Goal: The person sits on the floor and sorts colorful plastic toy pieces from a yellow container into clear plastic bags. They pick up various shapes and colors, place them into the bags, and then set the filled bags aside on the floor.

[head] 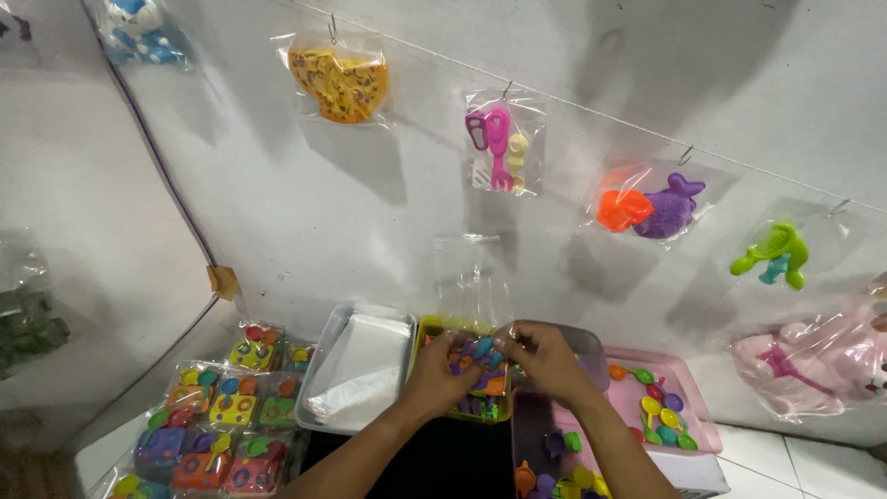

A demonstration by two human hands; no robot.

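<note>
Mid-frame, low: left hand [436,370] & right hand [540,356] both pinching clear plastic bag [473,294], small purple/blue plastic toy pieces [479,353] at its mouth, over yellow tray [430,325]. Step: bagging, prob. Next: steady hold on bag mouth.

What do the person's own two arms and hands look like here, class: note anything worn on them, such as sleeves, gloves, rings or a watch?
Both forearms are bare up to the bottom edge of the picture, with no sleeves in sight. The left hand and the right hand wear no gloves. No ring, watch or bracelet shows on either, though the fingertips are partly hidden.
</note>
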